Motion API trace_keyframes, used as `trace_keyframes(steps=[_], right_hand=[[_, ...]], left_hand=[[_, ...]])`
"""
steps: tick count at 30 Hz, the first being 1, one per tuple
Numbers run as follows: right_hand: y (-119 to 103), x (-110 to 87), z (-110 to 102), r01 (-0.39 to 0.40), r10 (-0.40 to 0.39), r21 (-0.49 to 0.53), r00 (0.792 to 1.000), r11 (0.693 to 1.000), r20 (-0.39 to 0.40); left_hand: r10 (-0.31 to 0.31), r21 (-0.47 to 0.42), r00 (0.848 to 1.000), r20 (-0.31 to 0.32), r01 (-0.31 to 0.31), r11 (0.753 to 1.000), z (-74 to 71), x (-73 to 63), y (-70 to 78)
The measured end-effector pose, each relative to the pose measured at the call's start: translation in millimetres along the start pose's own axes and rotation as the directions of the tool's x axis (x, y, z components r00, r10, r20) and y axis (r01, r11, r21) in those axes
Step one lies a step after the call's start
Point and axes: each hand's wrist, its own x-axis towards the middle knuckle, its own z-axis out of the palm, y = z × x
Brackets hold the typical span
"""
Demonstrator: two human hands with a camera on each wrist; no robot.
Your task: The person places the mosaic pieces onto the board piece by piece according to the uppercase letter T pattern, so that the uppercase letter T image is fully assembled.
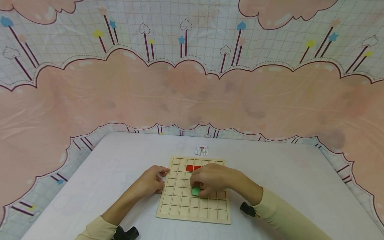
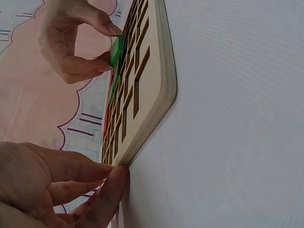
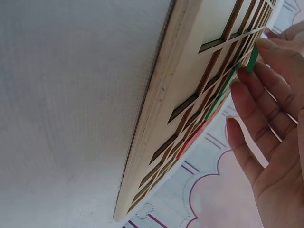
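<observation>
A square wooden grid board point(image 1: 174, 209) lies on the white table. Along its left edge rests my left hand point(image 1: 151, 180), thumb and fingertips touching the rim and spaced apart. My right hand point(image 1: 211, 178) is over the middle of the board, pinching a green square tile point(image 1: 196, 191) between thumb and fingers. In the left wrist view this tile point(image 2: 116, 50) is tilted just above the grid. Red tiles point(image 1: 189, 168) sit in an upper row, partly covered by the right hand. More green point(image 3: 222, 90) lies in the grid in the right wrist view.
A small card point(image 1: 202, 150) printed with a coloured grid pattern lies behind the board. White tabletop point(image 1: 279, 173) extends on both sides. A cloth with cloud and candle-like drawings point(image 1: 192, 93) hangs behind the table. Dark wrist devices point(image 1: 247, 209) show by both sleeves.
</observation>
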Motion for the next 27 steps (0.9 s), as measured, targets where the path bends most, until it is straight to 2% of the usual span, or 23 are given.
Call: trace_keyframes(steps=[17, 27], right_hand=[[0.7, 3.8, 4.5, 0.015, -0.016, -0.036, 1.0, 0.999, -0.003], [-1.2, 1.7, 3.9, 0.001, -0.001, -0.011, 1.0, 1.0, 0.011]], left_hand=[[0.008, -0.006, 1.0, 0.008, -0.008, 1.0, -0.1, 0.2, -0.1], [0.012, -0.009, 1.0, 0.006, -0.012, 1.0, 0.4, 0.7, -0.1]])
